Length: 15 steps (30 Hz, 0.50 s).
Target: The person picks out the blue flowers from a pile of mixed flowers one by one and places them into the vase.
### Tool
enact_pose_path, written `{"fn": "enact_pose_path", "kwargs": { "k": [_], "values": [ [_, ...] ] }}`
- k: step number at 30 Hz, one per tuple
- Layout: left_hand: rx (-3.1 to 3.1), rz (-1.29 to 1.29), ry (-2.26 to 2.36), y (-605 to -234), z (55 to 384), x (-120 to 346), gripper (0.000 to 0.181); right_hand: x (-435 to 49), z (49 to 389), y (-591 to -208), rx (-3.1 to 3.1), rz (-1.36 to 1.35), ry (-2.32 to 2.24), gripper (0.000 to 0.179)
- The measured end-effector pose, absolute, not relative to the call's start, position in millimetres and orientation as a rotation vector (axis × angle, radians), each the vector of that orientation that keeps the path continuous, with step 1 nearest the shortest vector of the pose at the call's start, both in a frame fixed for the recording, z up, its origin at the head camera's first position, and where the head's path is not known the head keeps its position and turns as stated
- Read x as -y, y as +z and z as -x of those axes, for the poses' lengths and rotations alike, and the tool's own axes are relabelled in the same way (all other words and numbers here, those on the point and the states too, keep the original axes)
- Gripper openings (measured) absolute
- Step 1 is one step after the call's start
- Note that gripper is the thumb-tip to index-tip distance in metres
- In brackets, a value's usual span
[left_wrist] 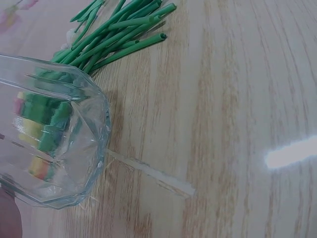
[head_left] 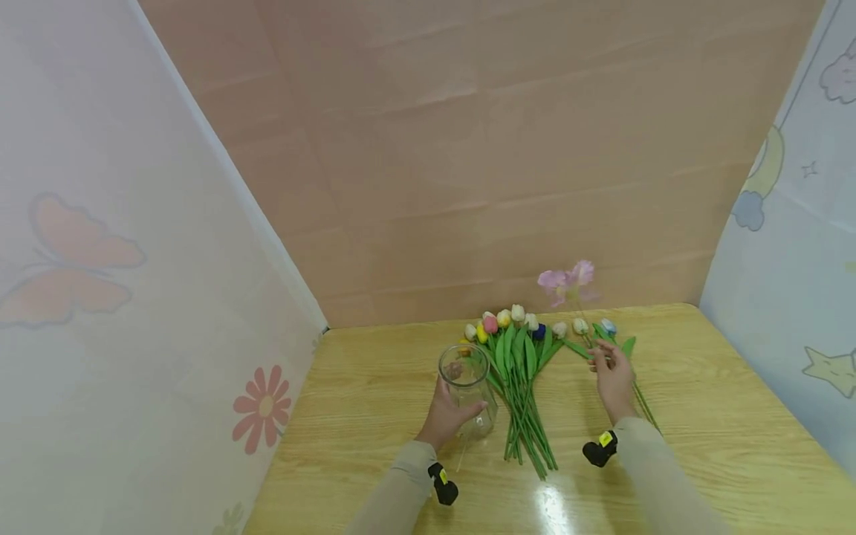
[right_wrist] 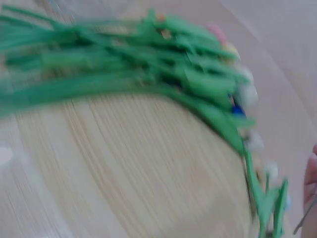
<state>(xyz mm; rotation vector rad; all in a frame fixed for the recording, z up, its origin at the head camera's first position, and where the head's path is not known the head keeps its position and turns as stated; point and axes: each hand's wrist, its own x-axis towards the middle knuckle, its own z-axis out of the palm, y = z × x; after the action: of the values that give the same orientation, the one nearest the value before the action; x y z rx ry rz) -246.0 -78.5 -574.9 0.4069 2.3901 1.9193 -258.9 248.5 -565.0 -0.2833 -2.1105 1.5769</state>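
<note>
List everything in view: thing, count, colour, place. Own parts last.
table: 1, light wood, under everything
tulip bunch: 1, green stems, mixed heads (white, yellow, pink, dark blue), mid-table; heads overlap, no exact count
white tulip: 1 apart, right of bunch
pale blue tulip: 1, beside it
glass vase: 1, clear, bunch's left side
lilac flower: 1 spray, held above table's far side
backdrop: 1, brown, behind table
printed panels: 2, pale, left and right
wrist cameras: 2, black and yellow, one per wrist
sleeves: 2, beige, near edge
hands: 2, bare; left hand grips vase, right hand pinches lilac stem
</note>
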Motion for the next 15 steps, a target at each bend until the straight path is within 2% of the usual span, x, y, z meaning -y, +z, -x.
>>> {"fn": "enact_pose_path", "kwargs": {
  "k": [5, 15],
  "values": [
    [-2.38, -0.381, 1.916, -575, 244, 79, 0.094, -282, 249, -569, 2.078, 0.421, 1.288, 0.033],
    [-2.379, -0.395, 1.92, -575, 244, 79, 0.091, -322, 224, -572, 2.323, 0.656, 1.102, 0.039]
  ]
}}
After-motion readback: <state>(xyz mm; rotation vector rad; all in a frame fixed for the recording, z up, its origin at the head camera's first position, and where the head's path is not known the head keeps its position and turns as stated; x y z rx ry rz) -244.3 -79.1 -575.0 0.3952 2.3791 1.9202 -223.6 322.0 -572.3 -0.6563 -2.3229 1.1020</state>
